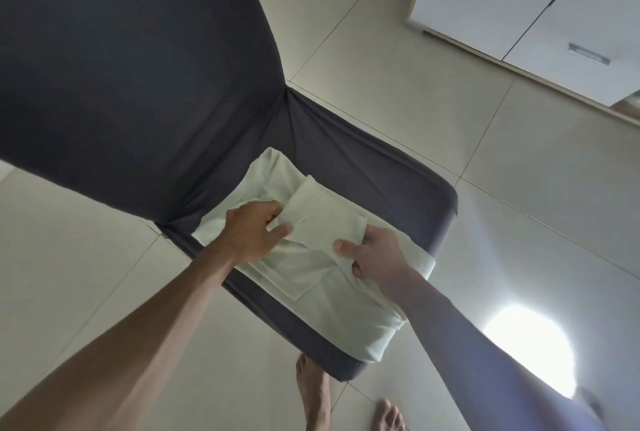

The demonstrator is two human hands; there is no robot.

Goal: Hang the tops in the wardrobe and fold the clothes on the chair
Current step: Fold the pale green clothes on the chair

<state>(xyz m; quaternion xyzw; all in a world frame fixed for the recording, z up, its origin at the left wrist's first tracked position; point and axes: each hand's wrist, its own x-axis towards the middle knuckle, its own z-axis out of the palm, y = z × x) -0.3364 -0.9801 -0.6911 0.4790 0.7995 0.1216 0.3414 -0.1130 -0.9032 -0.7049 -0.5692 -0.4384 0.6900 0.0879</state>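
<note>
A pale white garment (311,278) lies spread over the seat of a chair (374,156) with a dark grey cover. A folded flap of that cloth (327,215) sits on top, near the seat's middle. My left hand (252,234) pinches the flap's left edge between thumb and fingers. My right hand (375,250) grips the flap's right corner, thumb on top and fingers curled under the cloth. The garment's lower end hangs slightly over the seat's front edge.
The chair's tall grey backrest (121,49) fills the upper left. A white wardrobe (540,4) with a metal handle (588,53) stands at the upper right. Pale floor tiles (519,170) surround the chair. My bare feet (313,392) are below the seat.
</note>
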